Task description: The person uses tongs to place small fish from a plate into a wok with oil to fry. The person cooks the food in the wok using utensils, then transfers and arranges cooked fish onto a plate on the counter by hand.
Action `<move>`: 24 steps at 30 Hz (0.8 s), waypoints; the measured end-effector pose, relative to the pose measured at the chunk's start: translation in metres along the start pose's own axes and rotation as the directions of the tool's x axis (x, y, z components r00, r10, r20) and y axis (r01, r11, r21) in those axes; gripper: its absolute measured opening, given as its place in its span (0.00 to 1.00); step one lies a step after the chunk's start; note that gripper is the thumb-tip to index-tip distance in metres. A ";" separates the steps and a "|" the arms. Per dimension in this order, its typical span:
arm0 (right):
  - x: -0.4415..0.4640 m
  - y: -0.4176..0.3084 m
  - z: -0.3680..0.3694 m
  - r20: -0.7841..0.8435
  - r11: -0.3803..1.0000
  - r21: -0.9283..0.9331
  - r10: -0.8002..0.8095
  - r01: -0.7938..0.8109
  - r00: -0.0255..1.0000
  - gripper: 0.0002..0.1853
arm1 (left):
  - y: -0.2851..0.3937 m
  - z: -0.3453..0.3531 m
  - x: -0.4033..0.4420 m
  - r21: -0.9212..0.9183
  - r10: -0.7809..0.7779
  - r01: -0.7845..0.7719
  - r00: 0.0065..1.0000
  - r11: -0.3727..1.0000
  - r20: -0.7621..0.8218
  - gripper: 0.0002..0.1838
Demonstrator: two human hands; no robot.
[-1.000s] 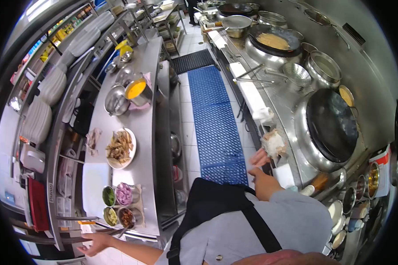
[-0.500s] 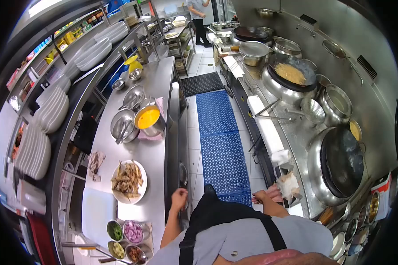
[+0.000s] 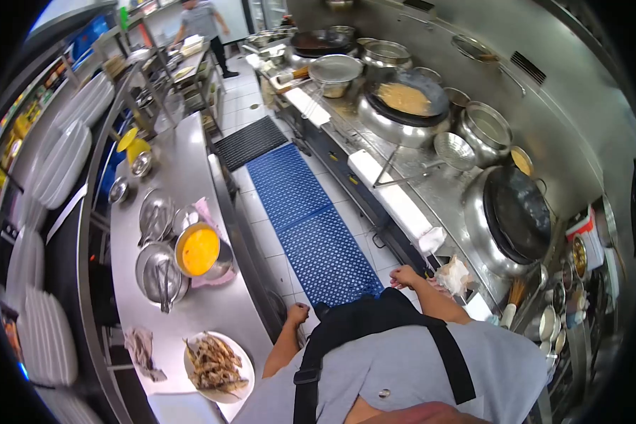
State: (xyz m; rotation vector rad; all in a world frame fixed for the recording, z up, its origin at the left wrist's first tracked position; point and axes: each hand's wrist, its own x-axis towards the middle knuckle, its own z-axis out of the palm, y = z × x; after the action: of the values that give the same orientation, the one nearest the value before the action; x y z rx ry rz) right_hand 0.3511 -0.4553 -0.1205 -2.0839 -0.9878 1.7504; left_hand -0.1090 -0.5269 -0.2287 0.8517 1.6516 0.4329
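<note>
My left hand point(image 3: 297, 314) hangs at the edge of the steel counter with its fingers curled in, and nothing shows in it. Over the mat's near end is my right hand point(image 3: 404, 277), its fingers bent; whether they hold anything is too small to tell. Just right of it, a pale crumpled cloth point(image 3: 454, 275) lies at the stove's front edge. On the left counter are a white plate of fried fish point(image 3: 218, 363), a pot of orange-yellow liquid point(image 3: 201, 251) and a steel bowl with a utensil point(image 3: 161, 277).
Woks, one empty and dark point(image 3: 517, 214) and one with pale yellow food point(image 3: 404, 99), sit on the stove at right. A blue mat point(image 3: 311, 226) covers the aisle floor. Far off stands another person point(image 3: 202, 22). Plates point(image 3: 48, 336) are stacked on the left shelf.
The view has swung, shifting the aisle leftward. My left hand has come from the lower left to the counter's edge. My right hand has bent its fingers. The far person has moved.
</note>
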 end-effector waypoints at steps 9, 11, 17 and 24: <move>-0.046 -0.150 0.001 0.231 0.948 0.258 -0.250 0.189 0.940 0.16 | 0.051 -0.005 0.048 -0.141 0.038 -0.041 0.999 0.989 -0.024 0.11; -0.057 -0.197 -0.022 0.219 0.911 0.299 -0.354 0.282 0.909 0.17 | 0.039 0.002 0.063 -0.163 0.076 -0.076 0.997 0.984 -0.007 0.12; -0.050 -0.341 -0.210 -0.193 0.684 0.293 -0.642 0.668 0.742 0.17 | 0.054 -0.023 0.021 -0.078 0.100 -0.095 0.993 0.992 0.067 0.13; -0.054 -0.477 -0.495 -0.741 0.451 0.293 -0.450 0.843 0.498 0.42 | 0.048 -0.050 0.029 0.231 -0.005 0.058 0.975 0.971 -0.221 0.15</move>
State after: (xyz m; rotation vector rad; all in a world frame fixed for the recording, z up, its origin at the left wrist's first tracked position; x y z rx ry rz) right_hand 0.6532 -0.0222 0.3226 -1.2799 -0.7264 0.7448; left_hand -0.1439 -0.4653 -0.2025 0.9788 1.9467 0.3197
